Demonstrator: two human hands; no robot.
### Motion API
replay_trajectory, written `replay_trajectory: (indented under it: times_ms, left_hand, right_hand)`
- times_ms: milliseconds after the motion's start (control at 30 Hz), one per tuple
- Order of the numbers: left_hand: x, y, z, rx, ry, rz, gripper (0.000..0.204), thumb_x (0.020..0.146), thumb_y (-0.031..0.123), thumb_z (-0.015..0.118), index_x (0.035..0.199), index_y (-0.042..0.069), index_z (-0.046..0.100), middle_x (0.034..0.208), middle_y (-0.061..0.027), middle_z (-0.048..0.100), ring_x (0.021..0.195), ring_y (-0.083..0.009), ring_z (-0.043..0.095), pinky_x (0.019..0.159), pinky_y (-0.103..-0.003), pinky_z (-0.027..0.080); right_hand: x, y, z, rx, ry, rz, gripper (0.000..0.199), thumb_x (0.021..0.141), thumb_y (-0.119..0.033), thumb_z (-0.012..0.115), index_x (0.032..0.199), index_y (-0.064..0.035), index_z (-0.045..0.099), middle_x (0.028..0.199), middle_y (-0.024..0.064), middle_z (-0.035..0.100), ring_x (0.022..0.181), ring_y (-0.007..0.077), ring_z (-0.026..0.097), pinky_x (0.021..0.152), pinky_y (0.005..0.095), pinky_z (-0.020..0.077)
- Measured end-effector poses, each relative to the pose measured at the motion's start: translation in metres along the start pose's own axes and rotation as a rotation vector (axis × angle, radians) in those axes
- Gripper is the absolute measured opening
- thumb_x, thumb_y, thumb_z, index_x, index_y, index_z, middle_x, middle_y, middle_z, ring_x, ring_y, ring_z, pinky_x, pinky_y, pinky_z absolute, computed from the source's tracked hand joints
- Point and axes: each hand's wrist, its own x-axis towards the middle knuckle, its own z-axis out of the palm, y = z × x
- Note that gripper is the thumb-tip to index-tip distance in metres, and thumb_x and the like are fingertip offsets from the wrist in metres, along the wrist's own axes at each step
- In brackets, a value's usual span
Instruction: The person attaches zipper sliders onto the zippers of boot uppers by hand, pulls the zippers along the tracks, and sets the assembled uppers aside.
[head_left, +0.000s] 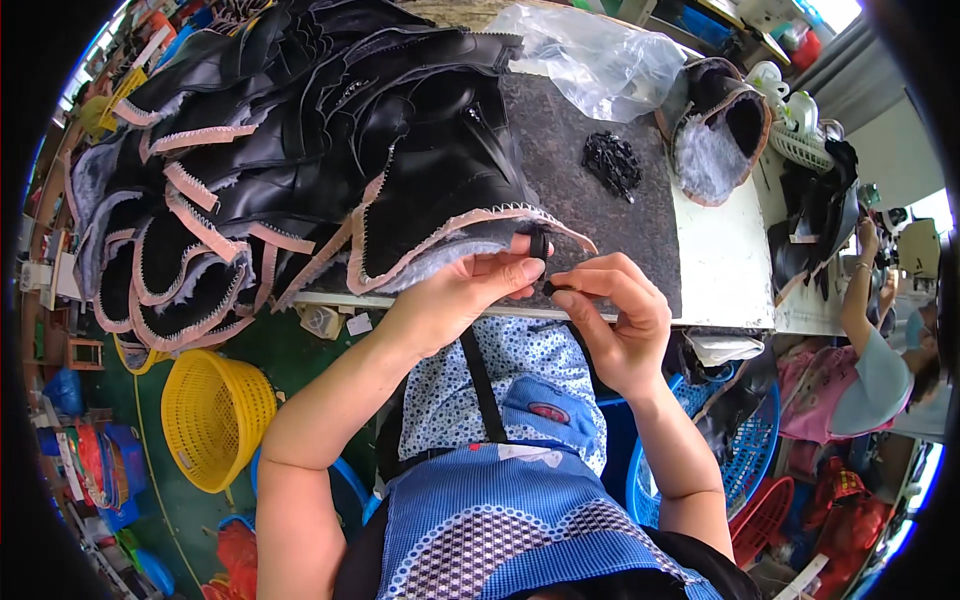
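Left hand (455, 295): one, fingers pinched shut on a small black loop (539, 245) at the pink-trimmed edge of the nearest black boot upper (450, 190); thumb tip just beside the other hand's fingertips.

Right hand (620, 310): one, fingers curled and pinched on a small black piece (551, 289), meeting the left hand directly in front of the body, over the near edge of the dark work table (640, 230).

Black boot uppers, fleece-lined with zigzag pink trim: one large heap (230, 180), too overlapped to count, spreading beyond and to the left of the left hand.

Small black fittings (612, 160): one loose cluster, count not legible, on the table beyond the right hand.

Clear plastic bag (590, 55): one, crumpled, farther beyond the cluster.

Finished boot upper standing open (715, 130): one, beyond and right of the right hand.

Yellow basket (215, 415): one, on the floor below and left of the left forearm.

Blue baskets (745, 450): at least one, below and right of the right forearm; one red basket (765, 515) near it.

Another person (880, 360): one, seated well off to the right.
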Motion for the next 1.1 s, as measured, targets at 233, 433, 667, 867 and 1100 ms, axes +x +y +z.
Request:
replay_trajectory:
  times_ms: [233, 433, 667, 867, 1100]
  left_hand:
    - [0.006, -0.008, -0.004, -0.008, 0.028, 0.044, 0.027, 0.093, 0.016, 0.067, 0.116, 0.002, 0.062, 0.102, -0.0039, 0.067, 0.089, -0.0106, 0.064, 0.08, -0.024, 0.054]
    - [0.006, -0.007, -0.013, 0.014, -0.034, 0.112, 0.029, 0.093, 0.016, 0.068, 0.118, 0.004, 0.063, 0.097, -0.0029, 0.066, 0.085, -0.0092, 0.063, 0.08, -0.024, 0.053]
    - [0.009, 0.003, -0.005, 0.168, -0.019, 0.044, 0.036, 0.092, 0.022, 0.069, 0.123, 0.006, 0.063, 0.106, -0.0016, 0.065, 0.097, -0.0088, 0.06, 0.086, -0.026, 0.05]
    - [0.005, 0.016, 0.006, 0.137, -0.097, 0.143, 0.025, 0.093, 0.012, 0.067, 0.116, 0.004, 0.064, 0.101, -0.0009, 0.064, 0.094, -0.0092, 0.061, 0.085, -0.026, 0.051]
    - [-0.011, 0.046, 0.026, 0.276, -0.08, 0.107, 0.022, 0.093, 0.02, 0.067, 0.106, 0.002, 0.069, 0.098, 0.0015, 0.067, 0.094, -0.0044, 0.058, 0.086, -0.022, 0.046]
  right_hand:
    - [0.012, -0.005, 0.002, -0.26, -0.027, -0.267, 0.021, 0.073, 0.005, 0.073, 0.092, -0.0015, 0.071, 0.092, 0.01, 0.065, 0.081, 0.0237, 0.065, 0.071, 0.0322, 0.0534]
    - [0.032, -0.002, 0.003, -0.393, -0.057, -0.35, 0.02, 0.074, 0.006, 0.069, 0.093, -0.0003, 0.068, 0.096, 0.0123, 0.069, 0.082, 0.0275, 0.067, 0.071, 0.0341, 0.054]
    - [0.035, -0.004, -0.001, -0.149, -0.114, -0.088, 0.014, 0.08, 0.005, 0.067, 0.094, 0.0033, 0.066, 0.092, 0.0155, 0.066, 0.084, 0.0292, 0.068, 0.073, 0.0329, 0.0536]
    - [0.036, -0.012, -0.015, -0.033, -0.13, -0.046, 0.012, 0.082, 0.004, 0.067, 0.094, 0.0034, 0.065, 0.093, 0.0153, 0.065, 0.086, 0.0284, 0.067, 0.075, 0.0329, 0.0528]
    - [0.045, -0.041, -0.027, 0.011, -0.019, -0.144, 0.01, 0.082, 0.005, 0.066, 0.092, 0.0033, 0.063, 0.093, 0.0147, 0.065, 0.084, 0.0286, 0.067, 0.076, 0.033, 0.0528]
